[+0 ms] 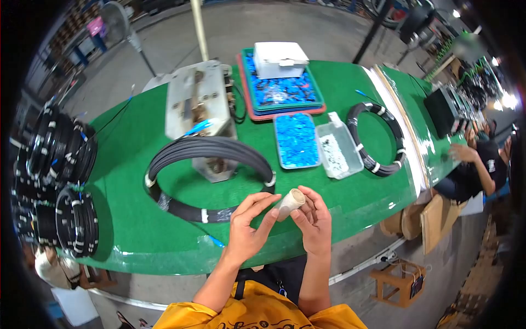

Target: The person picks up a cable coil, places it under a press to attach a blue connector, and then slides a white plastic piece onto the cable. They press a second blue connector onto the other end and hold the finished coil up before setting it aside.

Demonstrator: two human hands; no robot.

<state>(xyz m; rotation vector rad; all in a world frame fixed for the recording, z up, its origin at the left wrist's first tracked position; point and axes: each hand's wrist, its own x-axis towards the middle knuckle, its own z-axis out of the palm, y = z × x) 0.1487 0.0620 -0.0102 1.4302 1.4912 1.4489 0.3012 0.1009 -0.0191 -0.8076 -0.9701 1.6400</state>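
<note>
Between my two hands is a small pale beige roll (290,205), tilted, with its round end facing up and to the right. My left hand (247,227) has its fingers and thumb against the roll's left side. On the other side my right hand (313,223) grips it with curled fingers and thumb. Just beyond my left hand, a large coil of black cable (216,151), bound with white ties and clear wrap, leans against a grey metal machine (200,98). A blue-tipped cable end (216,241) lies near my left wrist.
A tub of blue parts (297,143), a tub of white parts (342,167) and another cable coil (401,140) sit on the green table (323,241). Stacked trays (320,104) carry a white box (280,59). Cable coils (76,219) pile up left. A co-worker (485,164) sits right.
</note>
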